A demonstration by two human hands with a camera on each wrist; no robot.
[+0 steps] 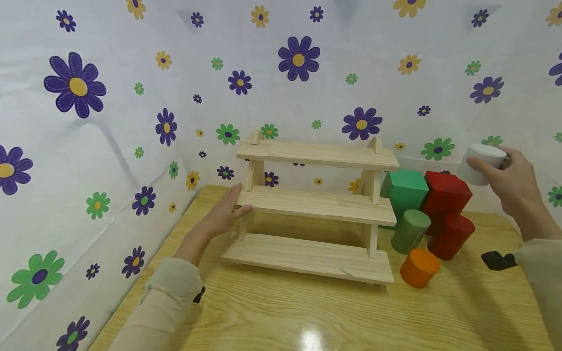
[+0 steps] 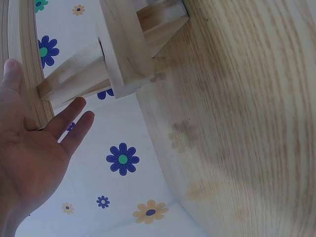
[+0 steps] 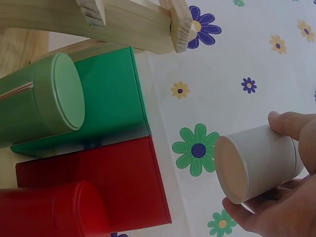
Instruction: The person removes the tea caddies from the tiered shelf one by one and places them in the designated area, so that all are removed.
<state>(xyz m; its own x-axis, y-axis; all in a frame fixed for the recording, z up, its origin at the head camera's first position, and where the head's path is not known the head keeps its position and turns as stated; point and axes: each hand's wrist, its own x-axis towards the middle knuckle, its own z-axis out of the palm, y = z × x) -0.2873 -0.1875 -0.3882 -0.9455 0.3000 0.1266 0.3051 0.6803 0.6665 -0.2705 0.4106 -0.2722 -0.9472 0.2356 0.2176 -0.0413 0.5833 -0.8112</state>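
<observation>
A three-tier wooden display shelf (image 1: 307, 202) stands on the table. My left hand (image 1: 221, 213) holds the left end of its middle tier, thumb at the front edge. In the left wrist view, that left hand (image 2: 37, 158) has the board's end between thumb and fingers, with two fingers extended past it. My right hand (image 1: 515, 178) grips a white cylinder (image 1: 478, 165), raised at the right above a red box (image 1: 443, 195). The right wrist view shows the white cylinder (image 3: 259, 163) tilted, with the thumb on one side and fingers on the other.
Right of the shelf, a green box (image 1: 406, 190) stands beside the red box. Before them are a light green cylinder (image 1: 410, 231), a red cylinder (image 1: 451, 236) and a short orange cylinder (image 1: 419, 268). Flower-printed cloth (image 1: 307, 97) hangs behind and at the left.
</observation>
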